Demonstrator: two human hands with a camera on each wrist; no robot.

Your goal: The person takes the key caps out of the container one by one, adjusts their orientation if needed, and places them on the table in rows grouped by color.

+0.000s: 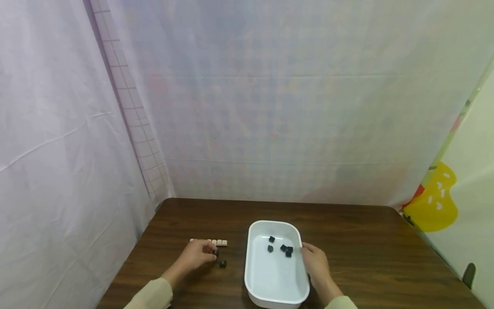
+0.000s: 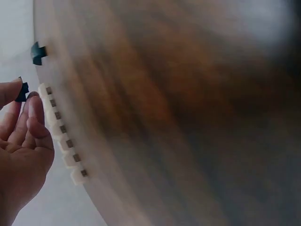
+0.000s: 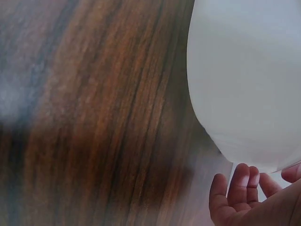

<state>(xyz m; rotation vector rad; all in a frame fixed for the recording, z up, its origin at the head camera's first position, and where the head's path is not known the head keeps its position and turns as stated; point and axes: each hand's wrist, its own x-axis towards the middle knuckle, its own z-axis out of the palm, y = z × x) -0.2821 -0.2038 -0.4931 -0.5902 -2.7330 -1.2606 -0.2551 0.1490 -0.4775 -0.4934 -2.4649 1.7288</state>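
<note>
My left hand [image 1: 197, 256] pinches a small black block [image 2: 22, 92] between thumb and fingertip, just in front of a row of small white blocks [image 1: 219, 243]. The left wrist view shows the white blocks [image 2: 63, 128] lined up, each with a dark square on its side. A loose black block [image 1: 223, 264] lies on the table close to that hand. My right hand [image 1: 317, 262] holds the right rim of a white tray [image 1: 252, 274], its fingers [image 3: 240, 183] at the tray's edge. Several black blocks [image 1: 283, 248] lie scattered inside the tray.
The brown wooden table [image 1: 355, 240] carries everything. Pale curtains [image 1: 270, 128] hang behind it and along the left side. On the right, a light cloth bears a yellow shape [image 1: 434, 206].
</note>
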